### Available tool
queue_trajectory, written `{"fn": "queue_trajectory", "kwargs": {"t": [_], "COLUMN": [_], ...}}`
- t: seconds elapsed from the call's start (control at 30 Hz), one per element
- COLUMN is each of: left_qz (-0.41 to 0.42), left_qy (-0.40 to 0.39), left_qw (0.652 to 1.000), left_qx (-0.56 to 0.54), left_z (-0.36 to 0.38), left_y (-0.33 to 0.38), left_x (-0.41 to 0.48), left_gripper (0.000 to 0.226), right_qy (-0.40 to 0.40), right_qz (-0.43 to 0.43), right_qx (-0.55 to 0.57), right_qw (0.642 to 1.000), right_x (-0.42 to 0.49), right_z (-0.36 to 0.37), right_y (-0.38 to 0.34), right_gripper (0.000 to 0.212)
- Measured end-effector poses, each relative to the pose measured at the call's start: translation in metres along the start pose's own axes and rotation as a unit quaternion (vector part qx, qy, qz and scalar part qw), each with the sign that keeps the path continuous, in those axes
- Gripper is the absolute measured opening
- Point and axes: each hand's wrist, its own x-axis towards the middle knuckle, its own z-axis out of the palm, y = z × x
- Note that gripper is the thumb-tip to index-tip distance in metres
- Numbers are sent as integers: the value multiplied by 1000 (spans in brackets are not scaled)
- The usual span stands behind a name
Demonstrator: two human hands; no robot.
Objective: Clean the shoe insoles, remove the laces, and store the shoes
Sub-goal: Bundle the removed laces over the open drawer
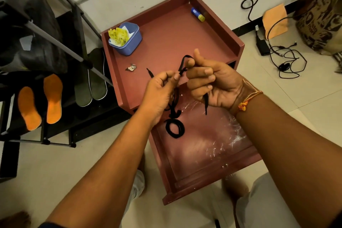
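Both grips work over a red-brown cabinet whose rimmed top serves as worktop (166, 42); its drawer (203, 146) is pulled open toward the near side. Left grip (159, 94): fingers curled, thumb and forefinger pinching a black shoelace (182, 64). Right grip (212, 83): fingers curled, the same lace pinched between thumb and forefinger, one loose end hanging below the palm. Between the two grips the lace rises in a short loop. Below the left grip it hangs to a knot and a wound coil (168, 127) over the drawer; cannot tell whether the coil touches the drawer floor. On the worktop: blue tub (129, 44) with a yellow cloth (118, 36) at far left, glue stick (198, 14) at the far edge, keys (131, 67) nearer. At left, a shoe rack (37, 141) carries two orange insoles (53, 98) and, to their right, a pair of green shoes (90, 83).
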Motion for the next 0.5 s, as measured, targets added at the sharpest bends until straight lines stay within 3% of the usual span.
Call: {"fn": "queue_trajectory", "kwargs": {"t": [0.17,0.27,0.37,0.43,0.5], "left_qz": [-19,-8,-12,-4,5], "left_qy": [-42,-100,-161,-173,-165], "left_qw": [995,980,961,956,962], "left_qx": [83,174,226,235,218], "left_z": [19,21,19,16,10], "left_y": [-23,-36,-36,-32,-26], "left_x": [-27,-42,-56,-62,-62], "left_gripper": [18,17,18,15,13], "right_qy": [3,131,292,369,405], "right_qz": [-135,-251,-309,-269,-187], "right_qx": [25,-25,-159,-337,-520], "right_qw": [991,959,891,824,729], "right_x": [3,9,9,9,9], "right_z": [-1,-3,-10,-15,-18], "right_y": [1,1,-1,0,4], "right_gripper": [38,28,30,32,30]}}
